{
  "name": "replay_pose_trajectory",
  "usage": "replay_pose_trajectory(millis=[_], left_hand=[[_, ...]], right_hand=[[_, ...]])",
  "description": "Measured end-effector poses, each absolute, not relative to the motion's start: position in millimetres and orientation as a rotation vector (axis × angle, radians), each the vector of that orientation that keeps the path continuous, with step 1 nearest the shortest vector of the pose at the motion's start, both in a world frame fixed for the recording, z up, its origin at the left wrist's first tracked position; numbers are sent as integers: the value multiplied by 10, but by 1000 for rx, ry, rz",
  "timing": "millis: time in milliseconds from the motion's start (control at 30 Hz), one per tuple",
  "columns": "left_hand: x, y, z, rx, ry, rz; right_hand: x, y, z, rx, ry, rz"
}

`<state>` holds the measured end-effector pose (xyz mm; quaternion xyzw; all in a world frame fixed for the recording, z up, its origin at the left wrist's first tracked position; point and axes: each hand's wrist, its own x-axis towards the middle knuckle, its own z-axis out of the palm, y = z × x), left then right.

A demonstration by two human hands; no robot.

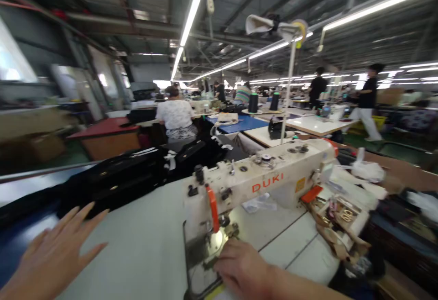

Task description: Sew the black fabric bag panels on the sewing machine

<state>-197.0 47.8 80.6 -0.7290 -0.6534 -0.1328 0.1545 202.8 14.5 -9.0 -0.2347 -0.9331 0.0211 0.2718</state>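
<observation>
Across the lower center of the frame, a white sewing machine (246, 188) lettered "DUKI" in orange sits on a pale worktable (137, 240), as seen from a head-worn camera. At bottom center, a worker's right hand (241, 263) is bent at the lit needle area, its fingers curled beside the presser end below an orange guard (212, 208); whether they grip anything cannot be told. The left hand (56, 252), at the lower left, is released, fingers spread and holding nothing, near a pile of black fabric (119, 176) that runs from the left edge toward the center. At the right, near the machine's base, an open tray (362, 220) holds gold-toned metal pieces (347, 215), and a crumpled white plastic bag (367, 171) lies above it. Two dark thread cones (253, 102) with green tops stand beyond a blue tabletop (244, 124) at center. A person in a white patterned top (175, 113) sits left of center, back to the camera; a person in a black top and white trousers (368, 94) stands at the right under strip lights (193, 12).
</observation>
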Motion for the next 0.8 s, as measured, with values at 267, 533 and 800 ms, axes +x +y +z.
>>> replay_pose_trajectory(millis=[267,533,800], left_hand=[[-2397,-1671,1501,-1125,-2560,-538],[-2778,-2275,903,-1343,-2604,-218],[-2280,-2107,770,-1380,-2470,-45]], right_hand=[[2201,-52,-2,-495,-2471,314],[2217,-65,-69,-469,-2436,270],[2206,-59,-42,-508,-2421,255]])
